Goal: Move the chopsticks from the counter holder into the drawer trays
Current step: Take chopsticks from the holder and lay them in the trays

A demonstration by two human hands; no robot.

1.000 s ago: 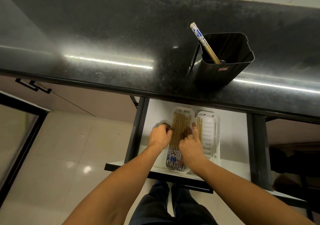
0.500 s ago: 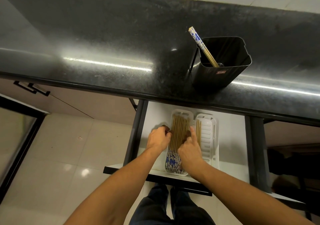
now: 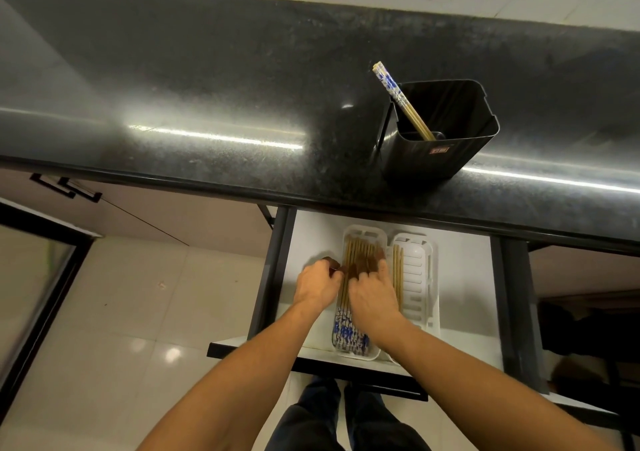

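A black square holder (image 3: 440, 159) stands on the dark counter at the right, with a pair of blue-patterned chopsticks (image 3: 403, 102) leaning out of it. Below, the open white drawer (image 3: 464, 277) holds two white trays side by side. The left tray (image 3: 360, 232) is filled with several bamboo chopsticks (image 3: 356, 253), blue ends toward me. The right tray (image 3: 420, 277) holds a couple of chopsticks (image 3: 397, 270) along its left side. My left hand (image 3: 317, 286) rests at the left tray's left edge. My right hand (image 3: 374, 298) lies flat on the chopsticks in the left tray, fingers spread.
The black stone counter (image 3: 207, 86) overhangs the drawer's back. A dark cabinet frame (image 3: 519, 294) borders the drawer's right side. Glossy beige floor tiles (image 3: 121, 329) lie to the left, and my dark trousers (image 3: 311, 423) are below the drawer front.
My right hand's fingers have spread out over the chopsticks in the left tray. My left hand stays at the tray's left edge. The view has tilted slightly up.
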